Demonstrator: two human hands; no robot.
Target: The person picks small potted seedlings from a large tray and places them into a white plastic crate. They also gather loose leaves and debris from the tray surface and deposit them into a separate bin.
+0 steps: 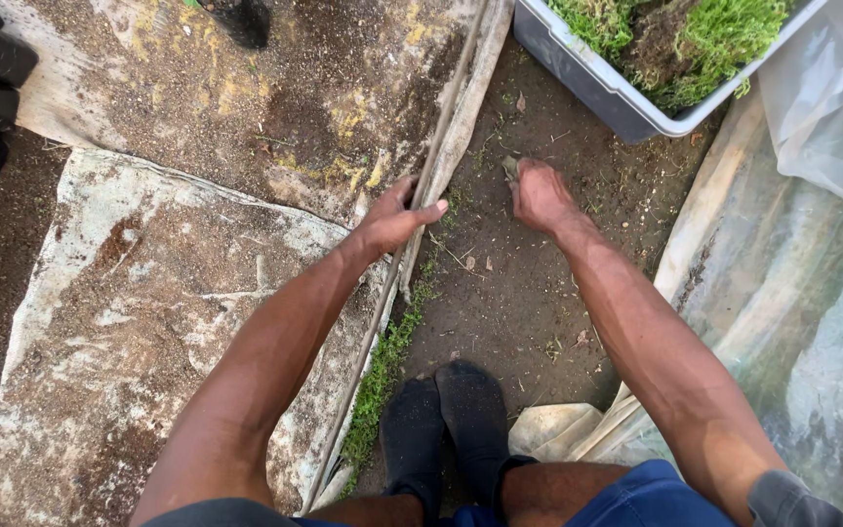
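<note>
Head view, centre frame: left hand (392, 220) is resting half-open on the edge of a soiled white sheet (148, 322), fingers curled over a thin pipe (412, 224). Right hand (539, 195) is pressing closed onto bare soil (509, 293), apparently gripping a small clump, below the grey tray (587, 83) of moss at upper right.

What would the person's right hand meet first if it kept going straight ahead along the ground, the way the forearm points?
Probably bare soil first, then the grey tub of green plants lying just beyond the right hand. The line may graze the tub's near corner or pass just left of it; depth is hard to judge.
</note>
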